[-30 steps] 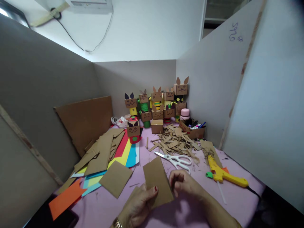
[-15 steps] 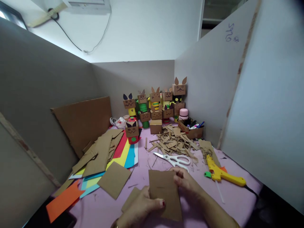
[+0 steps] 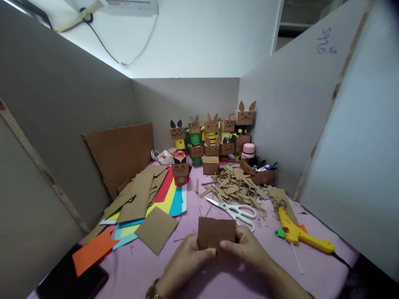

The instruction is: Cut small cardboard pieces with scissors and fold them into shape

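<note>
A piece of brown cardboard (image 3: 217, 233) is held between both hands at the front of the table, its upper part tilted up. My left hand (image 3: 190, 258) grips its left edge, thumb lying across the face. On the right side, my right hand (image 3: 249, 248) pinches it with the thumb on the face and the fingers behind, partly hidden. White-handled scissors (image 3: 233, 211) lie just beyond, blades partly apart. Left of the hands rests a flat cardboard square (image 3: 156, 229).
Cardboard scraps (image 3: 233, 185) are heaped behind the scissors. A yellow glue gun (image 3: 301, 234) lies at right. Cardboard sheets (image 3: 137, 195) and coloured paper (image 3: 170, 199) cover the left. Several cardboard-headed animal figures (image 3: 212, 147) stand at the back, near a box of pens (image 3: 262, 177).
The cardboard has tilted, so its face looks shorter and darker. My right hand has moved lower, its thumb now on the face. The view has shifted slightly left.
</note>
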{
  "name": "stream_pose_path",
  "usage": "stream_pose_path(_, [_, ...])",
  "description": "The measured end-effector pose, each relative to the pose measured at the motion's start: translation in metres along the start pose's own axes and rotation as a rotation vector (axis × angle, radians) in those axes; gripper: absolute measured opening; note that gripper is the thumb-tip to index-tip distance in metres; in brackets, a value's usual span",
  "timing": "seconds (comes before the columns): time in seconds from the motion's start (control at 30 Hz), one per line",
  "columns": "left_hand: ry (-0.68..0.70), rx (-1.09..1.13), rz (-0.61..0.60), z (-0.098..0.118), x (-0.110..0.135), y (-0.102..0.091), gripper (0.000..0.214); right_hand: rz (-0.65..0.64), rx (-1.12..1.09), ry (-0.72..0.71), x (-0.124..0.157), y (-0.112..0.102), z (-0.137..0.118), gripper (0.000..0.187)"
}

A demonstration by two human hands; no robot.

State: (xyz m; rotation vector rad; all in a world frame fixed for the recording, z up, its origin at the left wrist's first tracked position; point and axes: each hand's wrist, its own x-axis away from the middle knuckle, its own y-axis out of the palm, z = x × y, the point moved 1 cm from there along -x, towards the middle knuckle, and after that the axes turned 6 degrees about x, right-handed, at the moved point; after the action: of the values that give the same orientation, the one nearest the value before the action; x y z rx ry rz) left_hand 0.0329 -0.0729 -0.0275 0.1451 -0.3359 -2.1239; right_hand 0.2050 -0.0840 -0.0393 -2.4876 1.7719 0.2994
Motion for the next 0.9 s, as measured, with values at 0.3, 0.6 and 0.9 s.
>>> stream_pose_path(0.3, [0.098,0.329,0.109,-0.015,-0.015,0.017,0.065,0.321,-0.362,-0.018,-0.008,-0.003,0.006,0.043])
stream_pose_path(0.6, [0.148,0.455,0.352,-0.040,-0.037,0.045,0.043,0.331,-0.380,-0.042,-0.009,-0.005,0.004,0.051])
stream_pose_path(0.9, [0.166,0.510,0.382,-0.035,-0.039,0.038,0.043,0.427,-0.102,-0.026,-0.017,-0.005,0.015,0.036])
